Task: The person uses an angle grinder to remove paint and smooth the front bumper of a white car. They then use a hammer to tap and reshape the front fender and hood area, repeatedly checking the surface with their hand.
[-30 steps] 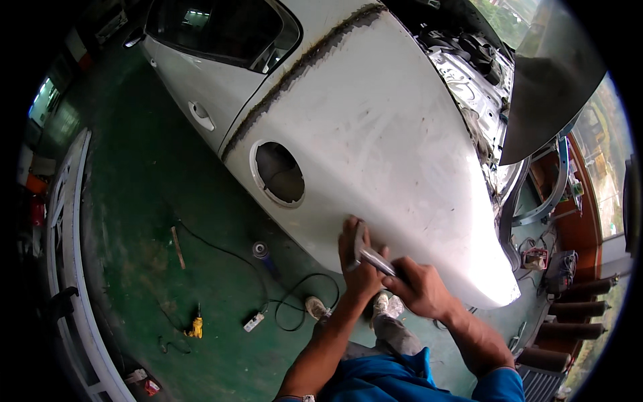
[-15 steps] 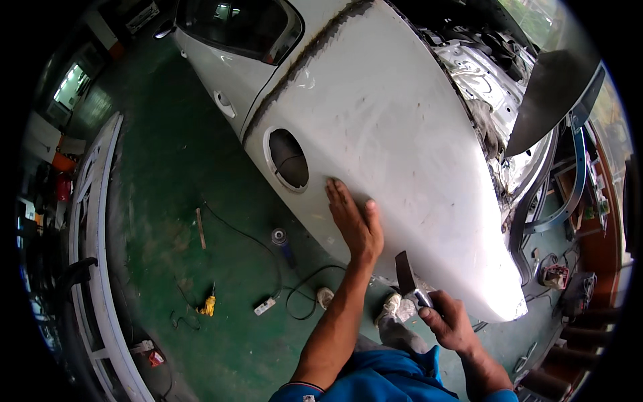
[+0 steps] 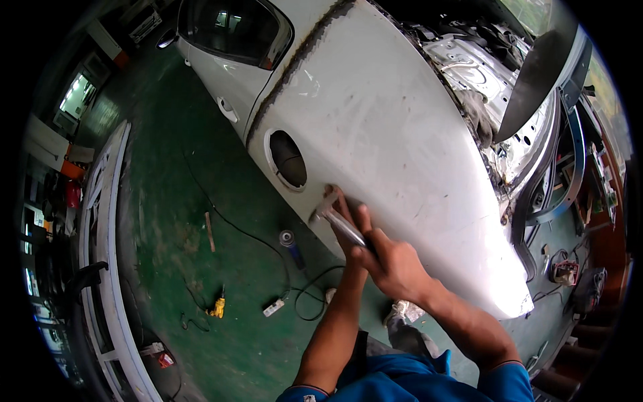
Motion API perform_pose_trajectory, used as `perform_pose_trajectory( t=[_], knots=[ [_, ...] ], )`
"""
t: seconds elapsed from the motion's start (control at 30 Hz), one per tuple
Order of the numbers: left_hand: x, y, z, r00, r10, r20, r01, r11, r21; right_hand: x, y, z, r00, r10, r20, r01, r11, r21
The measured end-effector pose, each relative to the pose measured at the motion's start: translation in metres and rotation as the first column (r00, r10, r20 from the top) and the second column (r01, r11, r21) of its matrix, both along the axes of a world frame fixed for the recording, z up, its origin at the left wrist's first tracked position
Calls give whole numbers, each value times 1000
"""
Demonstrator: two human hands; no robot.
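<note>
A white car's rear side panel (image 3: 395, 161) stretches before me, with a rough dark seam near the rear door and a round opening (image 3: 288, 159) at its left edge. Below that opening, my left hand (image 3: 343, 201) lies on the panel, fingers stretched and thumb apart; the hammer and my other hand partly cover it. My right hand (image 3: 396, 264) is closed around the handle of a metal hammer (image 3: 343, 226). The hammer's head is over my left hand; whether it touches the panel I cannot tell.
On the green floor (image 3: 221, 268) lie an angle grinder (image 3: 288, 241), a yellow power tool (image 3: 218, 307), a power strip (image 3: 274, 307) and trailing cables. A long pale metal frame (image 3: 100, 234) stands at left. The car's opened rear (image 3: 482, 80) shows bare metal at upper right.
My right hand has brought the hammer up and left from near my legs to over my left hand. My left hand stays on the panel. The view has shifted slightly.
</note>
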State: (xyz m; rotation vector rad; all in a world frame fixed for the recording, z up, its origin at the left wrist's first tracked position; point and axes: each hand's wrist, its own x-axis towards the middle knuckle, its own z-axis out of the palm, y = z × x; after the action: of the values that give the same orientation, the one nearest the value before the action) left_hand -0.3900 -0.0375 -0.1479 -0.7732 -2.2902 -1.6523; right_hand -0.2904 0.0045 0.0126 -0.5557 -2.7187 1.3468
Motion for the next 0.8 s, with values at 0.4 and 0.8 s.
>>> perform_pose_trajectory(
  t=[0.4, 0.8],
  knots=[
    [11, -2, 33, 949, -34, 313, -19, 986, 164, -48, -1, -17, 992, -52, 117, 36, 990, 133],
    [16, 0, 35, 912, -56, 406, -33, 978, 208, -43, 0, -18, 987, -19, 159, -2, 992, 128]
  ],
)
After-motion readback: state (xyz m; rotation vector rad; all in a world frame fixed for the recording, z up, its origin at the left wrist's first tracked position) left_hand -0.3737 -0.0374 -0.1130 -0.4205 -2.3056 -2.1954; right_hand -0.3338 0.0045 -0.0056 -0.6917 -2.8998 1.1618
